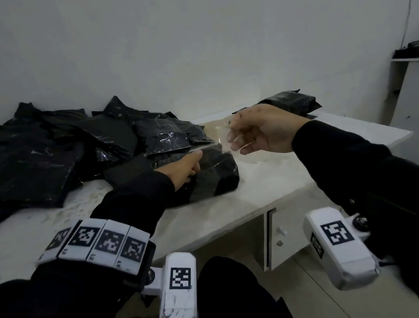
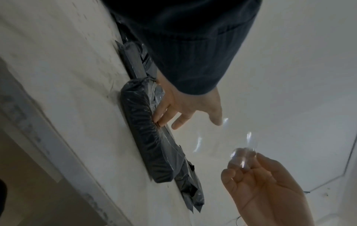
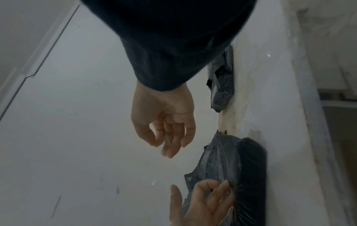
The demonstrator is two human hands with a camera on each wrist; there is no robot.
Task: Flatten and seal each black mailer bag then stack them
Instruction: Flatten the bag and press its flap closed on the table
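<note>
A stuffed black bag [image 1: 213, 174] lies on the white table [image 1: 272, 185], near its front edge, wrapped in clear film. The left hand [image 1: 184, 168] presses down on the bag's top with straight fingers [image 2: 164, 113], thumb spread wide. At about two o'clock from the bag, the right hand [image 1: 263, 131] hovers above the table, its fingertips [image 2: 239, 168] pinching a clear strip of film [image 2: 242, 154] that runs back toward the bag. At ten o'clock from the bag sits a loose heap of black bags [image 1: 44, 152], against the wall. At one o'clock, behind the right hand, another filled black bag [image 1: 286, 104] rests near the table's far edge.
</note>
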